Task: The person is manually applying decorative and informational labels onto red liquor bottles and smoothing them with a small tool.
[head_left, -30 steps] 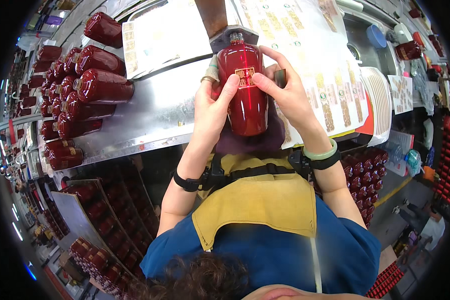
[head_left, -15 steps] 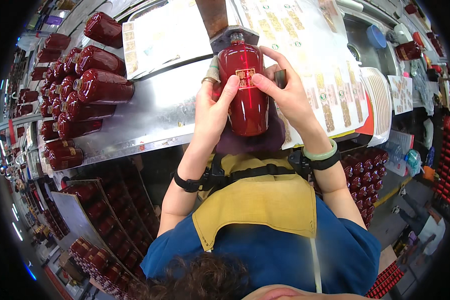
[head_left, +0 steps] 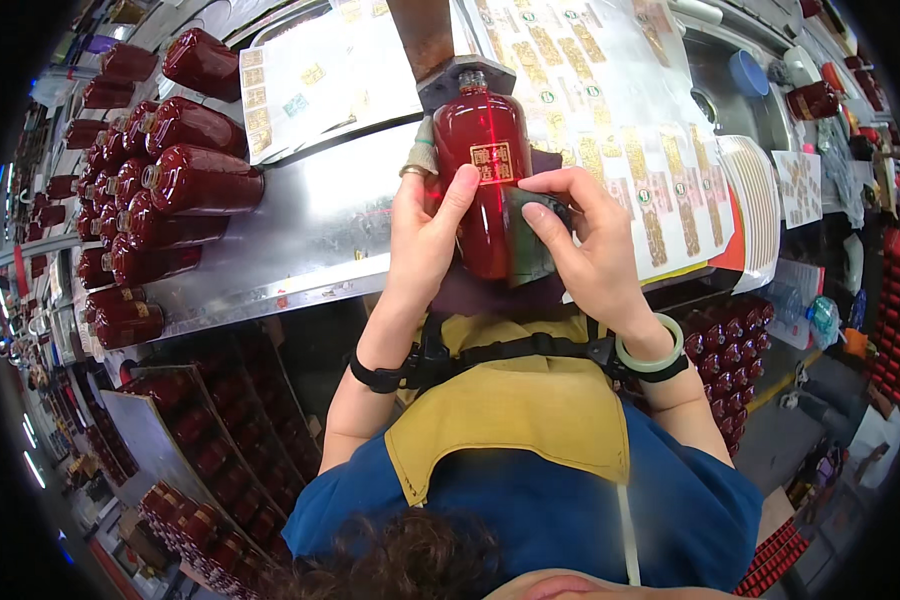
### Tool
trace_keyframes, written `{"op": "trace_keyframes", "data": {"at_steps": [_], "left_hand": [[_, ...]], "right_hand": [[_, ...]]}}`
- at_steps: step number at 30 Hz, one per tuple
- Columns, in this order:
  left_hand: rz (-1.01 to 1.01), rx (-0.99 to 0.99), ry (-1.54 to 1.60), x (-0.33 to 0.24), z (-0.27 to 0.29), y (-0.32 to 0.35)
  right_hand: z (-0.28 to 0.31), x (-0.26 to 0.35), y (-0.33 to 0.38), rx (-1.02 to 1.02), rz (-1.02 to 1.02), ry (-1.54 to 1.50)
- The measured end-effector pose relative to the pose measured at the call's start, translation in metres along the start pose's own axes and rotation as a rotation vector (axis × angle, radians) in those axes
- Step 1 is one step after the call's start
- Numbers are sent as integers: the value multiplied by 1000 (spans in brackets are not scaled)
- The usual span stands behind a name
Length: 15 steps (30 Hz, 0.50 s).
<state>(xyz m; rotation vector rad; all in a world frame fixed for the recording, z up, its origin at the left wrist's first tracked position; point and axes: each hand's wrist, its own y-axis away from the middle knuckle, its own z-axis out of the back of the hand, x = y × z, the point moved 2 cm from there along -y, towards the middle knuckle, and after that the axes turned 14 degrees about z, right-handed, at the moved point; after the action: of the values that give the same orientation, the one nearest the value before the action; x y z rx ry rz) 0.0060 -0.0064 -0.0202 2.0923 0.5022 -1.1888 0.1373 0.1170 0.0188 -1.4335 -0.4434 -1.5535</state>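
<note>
Red bottle (head_left: 487,190) lies neck-away on the steel bench (head_left: 310,230), seated in a dark cradle with a thin red light line running down its length; all places below are given relative to this bottle. Left hand (head_left: 425,245) wraps its left flank, fingers curled behind, thumb laid across the front just left of the small gold square label (head_left: 491,161); right hand (head_left: 585,245) grips the lower right flank, forefinger and thumb pressed on the glass just below the label. Against the frames a second and half a second earlier: hands, bottle and label sit in nearly the same places; only slight finger shifts can be made out; judged as the label being smoothed down and checked against the line rather than freshly placed. Left of the bottle, a pile of like red bottles (head_left: 160,190) lying on their sides; beyond and right of it, sheets of gold labels (head_left: 610,110).
</note>
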Motion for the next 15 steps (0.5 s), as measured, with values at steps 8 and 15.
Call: {"op": "trace_keyframes", "data": {"at_steps": [8,15], "left_hand": [[10,-21,-17,0,-1,3],[-15,-36,-18,-1,-2,2]], "right_hand": [[-1,-2,0,34,-4,60],[-4,-2,-1,-2,84,98]]}}
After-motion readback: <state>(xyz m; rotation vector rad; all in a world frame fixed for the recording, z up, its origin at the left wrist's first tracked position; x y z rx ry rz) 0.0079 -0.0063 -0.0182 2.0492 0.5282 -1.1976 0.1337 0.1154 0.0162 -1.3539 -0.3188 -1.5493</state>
